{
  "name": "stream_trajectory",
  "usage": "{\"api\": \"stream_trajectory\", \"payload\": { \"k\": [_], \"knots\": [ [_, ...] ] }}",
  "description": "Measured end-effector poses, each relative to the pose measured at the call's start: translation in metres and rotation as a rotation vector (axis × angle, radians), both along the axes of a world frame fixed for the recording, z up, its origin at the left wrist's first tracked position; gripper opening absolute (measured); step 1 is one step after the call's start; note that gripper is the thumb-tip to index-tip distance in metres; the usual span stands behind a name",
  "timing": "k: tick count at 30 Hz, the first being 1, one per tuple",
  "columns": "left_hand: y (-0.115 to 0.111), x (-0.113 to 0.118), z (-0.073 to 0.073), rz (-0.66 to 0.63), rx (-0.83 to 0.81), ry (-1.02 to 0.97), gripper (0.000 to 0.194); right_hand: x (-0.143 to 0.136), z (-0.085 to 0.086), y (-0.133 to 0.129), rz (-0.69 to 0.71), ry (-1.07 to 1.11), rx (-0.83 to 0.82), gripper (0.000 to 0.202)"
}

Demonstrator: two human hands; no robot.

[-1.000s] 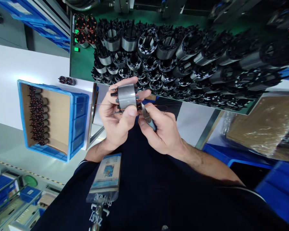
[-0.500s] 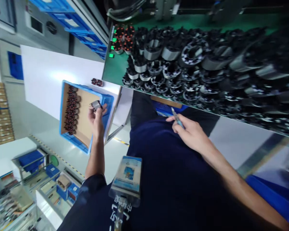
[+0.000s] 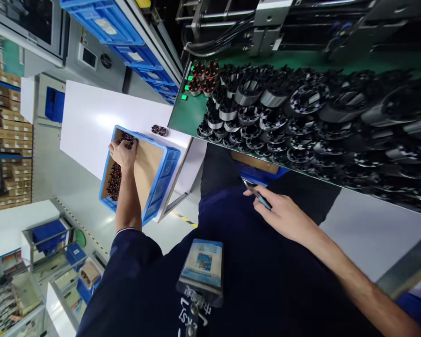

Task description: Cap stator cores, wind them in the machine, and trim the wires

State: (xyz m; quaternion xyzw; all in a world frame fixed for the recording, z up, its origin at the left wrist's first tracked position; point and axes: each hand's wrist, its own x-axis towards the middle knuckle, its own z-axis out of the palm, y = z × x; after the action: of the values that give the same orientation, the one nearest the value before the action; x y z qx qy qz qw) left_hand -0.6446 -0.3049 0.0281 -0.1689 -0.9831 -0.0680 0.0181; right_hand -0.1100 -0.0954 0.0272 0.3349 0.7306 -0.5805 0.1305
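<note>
My left hand reaches into the blue crate, its fingers closed round a small motor part at the upper end of a row of dark wound parts on the crate's brown lining. Much of the held part is hidden by the fingers. In front of my lap, my right hand holds a slim tool with a blue-grey handle and metal tip pointing up and left.
Many black-and-silver ring-shaped cores crowd the green bench, beside a few orange-wound ones. Two more wound parts lie on the white table. Blue bins line the top left.
My left hand has moved left across the crate with the silver part and is now at the row of parts. My right hand keeps its tool. The whole view has shifted.
</note>
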Motion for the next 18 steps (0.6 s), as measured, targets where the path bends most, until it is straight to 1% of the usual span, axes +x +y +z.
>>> {"api": "stream_trajectory", "payload": {
  "k": [3, 5, 7, 9, 11, 12, 13, 15, 16, 18],
  "knots": [
    [0.007, 0.007, 0.011, -0.017, 0.009, 0.045, 0.034, 0.012, -0.004, 0.001, -0.072, -0.009, -0.013, 0.054],
    [0.021, 0.013, 0.02, -0.057, 0.041, 0.097, 0.041, 0.019, -0.008, 0.001, -0.123, 0.029, -0.008, 0.051],
    [0.048, 0.021, 0.027, -0.156, 0.108, 0.168, 0.046, 0.022, -0.009, -0.001, -0.144, 0.074, 0.003, 0.049],
    [0.089, 0.029, 0.026, -0.349, 0.206, 0.208, 0.042, 0.018, -0.007, -0.005, -0.129, 0.121, 0.031, 0.05],
    [0.139, 0.036, 0.015, -0.586, 0.279, 0.151, 0.04, 0.009, -0.001, -0.01, -0.102, 0.188, 0.072, 0.057],
    [0.164, 0.04, 0.006, -0.663, 0.277, 0.093, 0.043, 0.005, 0.003, -0.013, -0.089, 0.231, 0.095, 0.06],
    [0.188, 0.043, -0.004, -0.712, 0.26, 0.034, 0.047, 0.002, 0.008, -0.016, -0.078, 0.277, 0.117, 0.063],
    [0.228, 0.05, -0.024, -0.771, 0.196, -0.072, 0.051, -0.002, 0.016, -0.019, -0.077, 0.374, 0.163, 0.067],
    [0.242, 0.053, -0.032, -0.782, 0.157, -0.112, 0.052, -0.002, 0.02, -0.019, -0.082, 0.418, 0.181, 0.067],
    [0.259, 0.057, -0.044, -0.771, 0.088, -0.159, 0.049, 0.001, 0.026, -0.018, -0.102, 0.477, 0.192, 0.065]
  ]
}}
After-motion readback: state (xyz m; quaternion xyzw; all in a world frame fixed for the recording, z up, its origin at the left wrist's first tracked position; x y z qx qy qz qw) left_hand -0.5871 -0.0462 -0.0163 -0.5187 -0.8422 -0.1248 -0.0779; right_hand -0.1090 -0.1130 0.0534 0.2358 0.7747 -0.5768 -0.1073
